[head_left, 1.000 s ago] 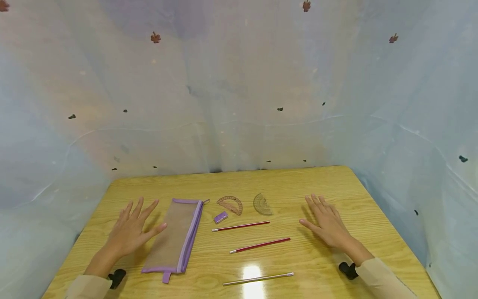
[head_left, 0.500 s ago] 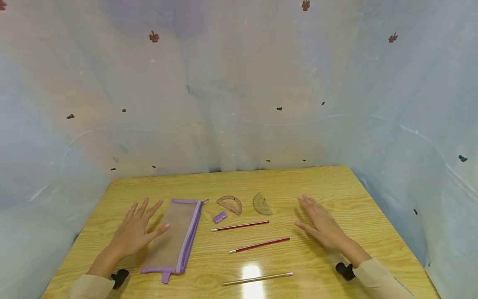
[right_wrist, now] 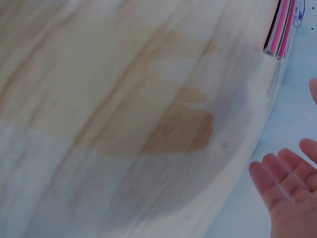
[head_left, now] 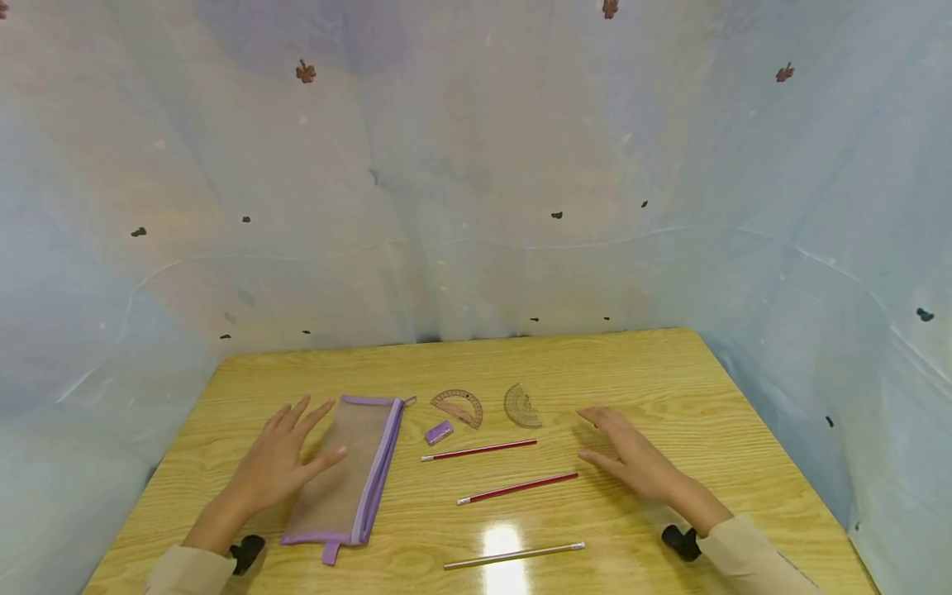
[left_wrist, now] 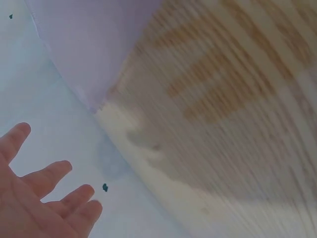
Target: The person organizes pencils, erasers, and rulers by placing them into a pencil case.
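Observation:
My left hand (head_left: pixel 286 456) is open with its fingers spread at the left edge of a flat mesh pencil pouch (head_left: pixel 357 479) with purple trim. Its thumb reaches over the mesh; I cannot tell whether it touches. My right hand (head_left: pixel 626 456) is open and flat, just right of the tip of the lower of two red pencils (head_left: pixel 516 487). The upper red pencil (head_left: pixel 479 450) lies between the hands, a purple eraser (head_left: pixel 439 432) above it. Both hands hold nothing. In the wrist views only the left fingers (left_wrist: pixel 47 196) and right fingers (right_wrist: pixel 285 186) show beside blurred wood.
Two clear protractors (head_left: pixel 459 406) (head_left: pixel 522 406) lie behind the pencils, and a grey pencil (head_left: pixel 513 554) lies near the front edge. The wooden table (head_left: pixel 669 372) is closed in by pale draped cloth (head_left: pixel 476 207) at the back and sides.
Both hands have slid inward. The left one moved right onto the pouch's edge, and the right one moved left toward the red pencils. Nothing on the table has shifted.

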Motion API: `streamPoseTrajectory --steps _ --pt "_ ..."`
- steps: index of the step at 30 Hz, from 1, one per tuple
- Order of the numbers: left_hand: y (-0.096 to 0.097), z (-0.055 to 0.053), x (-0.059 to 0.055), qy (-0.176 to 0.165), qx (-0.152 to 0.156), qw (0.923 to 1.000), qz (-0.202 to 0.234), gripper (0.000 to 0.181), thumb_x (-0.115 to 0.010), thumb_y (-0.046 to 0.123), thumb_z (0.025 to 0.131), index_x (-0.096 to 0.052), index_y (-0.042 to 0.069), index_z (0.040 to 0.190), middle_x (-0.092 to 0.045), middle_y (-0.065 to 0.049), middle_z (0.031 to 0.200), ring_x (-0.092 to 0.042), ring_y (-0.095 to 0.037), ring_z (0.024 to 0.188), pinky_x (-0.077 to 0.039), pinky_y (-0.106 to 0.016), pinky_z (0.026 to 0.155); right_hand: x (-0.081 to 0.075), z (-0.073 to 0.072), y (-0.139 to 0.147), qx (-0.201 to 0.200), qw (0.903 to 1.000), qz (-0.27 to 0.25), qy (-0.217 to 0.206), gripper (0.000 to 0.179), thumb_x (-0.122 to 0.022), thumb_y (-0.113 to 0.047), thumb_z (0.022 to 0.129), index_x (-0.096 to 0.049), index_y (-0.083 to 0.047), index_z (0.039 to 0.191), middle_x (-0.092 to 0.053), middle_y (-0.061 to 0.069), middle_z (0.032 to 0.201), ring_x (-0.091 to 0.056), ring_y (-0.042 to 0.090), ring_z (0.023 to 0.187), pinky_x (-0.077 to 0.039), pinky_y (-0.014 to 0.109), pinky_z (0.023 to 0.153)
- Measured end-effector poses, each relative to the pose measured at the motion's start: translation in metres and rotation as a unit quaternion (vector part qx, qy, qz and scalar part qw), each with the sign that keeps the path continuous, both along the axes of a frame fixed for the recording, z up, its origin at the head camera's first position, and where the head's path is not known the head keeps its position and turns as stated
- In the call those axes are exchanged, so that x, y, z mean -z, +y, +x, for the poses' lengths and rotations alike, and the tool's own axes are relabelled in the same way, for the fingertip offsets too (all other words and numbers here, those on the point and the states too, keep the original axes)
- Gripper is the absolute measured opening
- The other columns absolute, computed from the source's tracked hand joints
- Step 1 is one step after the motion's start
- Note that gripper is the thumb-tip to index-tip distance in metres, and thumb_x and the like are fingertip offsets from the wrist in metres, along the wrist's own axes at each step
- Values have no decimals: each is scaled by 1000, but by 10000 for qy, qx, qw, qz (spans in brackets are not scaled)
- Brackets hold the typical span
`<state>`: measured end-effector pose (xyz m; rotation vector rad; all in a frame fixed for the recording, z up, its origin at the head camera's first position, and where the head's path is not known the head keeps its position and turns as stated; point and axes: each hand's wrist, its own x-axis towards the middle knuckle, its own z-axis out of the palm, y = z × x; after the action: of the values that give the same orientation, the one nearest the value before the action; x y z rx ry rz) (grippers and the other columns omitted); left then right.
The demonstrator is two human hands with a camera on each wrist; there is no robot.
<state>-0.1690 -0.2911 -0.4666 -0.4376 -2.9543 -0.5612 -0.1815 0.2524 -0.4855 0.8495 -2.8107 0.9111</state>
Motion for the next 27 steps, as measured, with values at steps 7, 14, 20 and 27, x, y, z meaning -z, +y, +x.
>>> streamPoseTrajectory --steps 7,14,20,27 --pt "7 2 -4 -30 28 9997 240 82 -62 57 93 -32 18 158 -22 -30 157 -22 -60 136 -23 -82 94 -2 0 -6 -390 9986 -262 -224 45 -65 -21 98 -55 1 136 -58 12 123 -57 31 105 -52 48 82" --pt "14 4 -3 139 82 9989 449 79 -68 51 91 -39 14 154 -33 -31 150 -31 -58 131 -29 -79 93 -2 -1 -9 -669 9958 -508 -356 39 -66 -18 98 -60 1 131 -61 12 118 -60 29 98 -54 41 80" --pt "21 5 3 177 94 9978 636 77 -70 51 90 -46 9 149 -44 -23 140 -41 -48 124 -39 -69 90 -1 -2 -13 -1040 9919 -721 -93 29 -69 -11 94 -65 3 119 -63 14 111 -62 27 89 -55 38 75" --pt "30 6 7 206 116 9964 820 73 -74 52 86 -54 10 142 -52 -12 128 -50 -38 116 -45 -63 89 3 -4 -17 -1258 9883 -854 -96 23 -73 -6 90 -68 3 112 -64 12 105 -63 26 86 -56 35 73"
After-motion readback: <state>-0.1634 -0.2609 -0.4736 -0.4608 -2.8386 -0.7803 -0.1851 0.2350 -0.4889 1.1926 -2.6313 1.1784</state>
